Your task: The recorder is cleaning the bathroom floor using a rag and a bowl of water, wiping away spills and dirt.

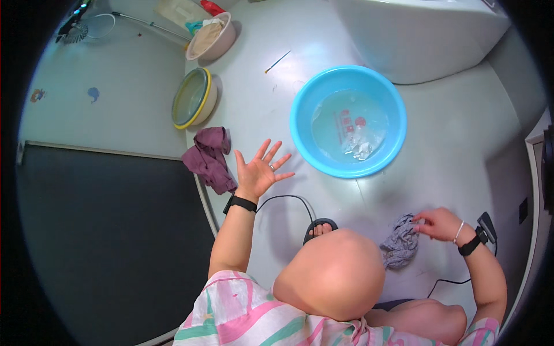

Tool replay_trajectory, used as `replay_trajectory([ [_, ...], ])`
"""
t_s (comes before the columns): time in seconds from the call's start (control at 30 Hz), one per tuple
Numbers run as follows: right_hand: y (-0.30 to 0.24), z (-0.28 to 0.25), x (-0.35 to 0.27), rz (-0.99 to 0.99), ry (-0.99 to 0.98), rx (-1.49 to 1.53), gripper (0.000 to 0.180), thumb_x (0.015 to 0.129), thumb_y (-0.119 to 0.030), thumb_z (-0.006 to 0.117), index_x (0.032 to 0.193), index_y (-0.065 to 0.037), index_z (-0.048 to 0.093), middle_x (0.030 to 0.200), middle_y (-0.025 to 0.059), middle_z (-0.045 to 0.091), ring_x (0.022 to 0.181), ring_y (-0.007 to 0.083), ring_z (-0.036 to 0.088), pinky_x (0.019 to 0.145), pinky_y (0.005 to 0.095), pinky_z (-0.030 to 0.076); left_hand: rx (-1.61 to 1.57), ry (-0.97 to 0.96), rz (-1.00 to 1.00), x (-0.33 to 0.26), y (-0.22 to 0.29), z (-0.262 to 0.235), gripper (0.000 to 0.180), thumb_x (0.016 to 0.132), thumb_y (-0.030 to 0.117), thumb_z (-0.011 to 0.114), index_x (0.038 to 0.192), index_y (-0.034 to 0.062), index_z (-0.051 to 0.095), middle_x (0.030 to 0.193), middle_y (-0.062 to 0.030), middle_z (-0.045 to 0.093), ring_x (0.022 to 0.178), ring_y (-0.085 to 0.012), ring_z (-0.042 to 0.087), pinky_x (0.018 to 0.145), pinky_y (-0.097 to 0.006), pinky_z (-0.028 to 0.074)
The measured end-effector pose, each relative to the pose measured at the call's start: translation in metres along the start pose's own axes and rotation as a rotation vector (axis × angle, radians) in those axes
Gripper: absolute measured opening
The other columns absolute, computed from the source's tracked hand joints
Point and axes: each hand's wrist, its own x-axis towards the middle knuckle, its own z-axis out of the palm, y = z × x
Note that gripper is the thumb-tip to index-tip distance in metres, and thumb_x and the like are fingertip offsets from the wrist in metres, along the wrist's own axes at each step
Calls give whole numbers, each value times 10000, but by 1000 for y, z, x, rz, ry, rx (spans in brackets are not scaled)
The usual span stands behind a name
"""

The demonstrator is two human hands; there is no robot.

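My left hand is raised palm up with its fingers spread, holding nothing. It is beside a crumpled purple garment on the floor. My right hand has its fingertips closed on the edge of a bunched grey cloth, which lies on the floor by my knee. Ahead of me, between both hands, stands a round blue basin with clear water in it. Under the water a crinkled, clear or whitish thing shows near red print on the bottom; its kind is unclear.
At the far left are a yellow-rimmed basin and a pink basin with cloths in it. A thin brush lies on the floor. A white fixture rises behind the blue basin. Black cables run from both wrist straps.
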Motion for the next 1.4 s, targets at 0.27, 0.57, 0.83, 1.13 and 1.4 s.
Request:
replay_trajectory([
  [0.27,-76,-7,60,-526,518,329,296,903,-307,720,1027,-39,726,933,66,684,880,166,628,811,326,500,-199,-498,-109,-6,-19,86,941,906,810,292,1602,188,182,1681,-96,52,1483,-544,44,1063,-825,124],
  [0.57,-154,-6,95,-497,377,972,256,936,-280,700,969,-26,723,881,-2,626,829,108,541,804,248,429,-209,-648,-276,6,-39,128,986,890,828,305,1612,179,130,1682,-108,8,1482,-548,41,1086,-794,127],
  [0.83,-78,-70,100,-429,888,788,263,945,-276,693,928,-18,737,848,15,687,825,90,572,802,267,459,-138,-581,-179,5,-27,113,916,928,781,297,1591,156,215,1659,-131,128,1469,-512,177,1105,-738,194],
  [1.13,-107,-77,43,-502,501,775,295,935,-301,703,953,-9,742,917,41,715,871,122,609,873,292,470,1418,-432,507,40,-35,181,535,928,215,693,1426,106,531,1409,-98,564,1350,-278,467,1126,-491,309],
  [1.4,-118,-78,20,-562,364,799,363,966,-352,659,1000,2,728,929,65,718,927,153,648,904,312,487,1625,-545,652,51,-68,231,705,779,304,840,1405,165,550,1436,-29,519,1456,-324,324,1137,-705,86],
])
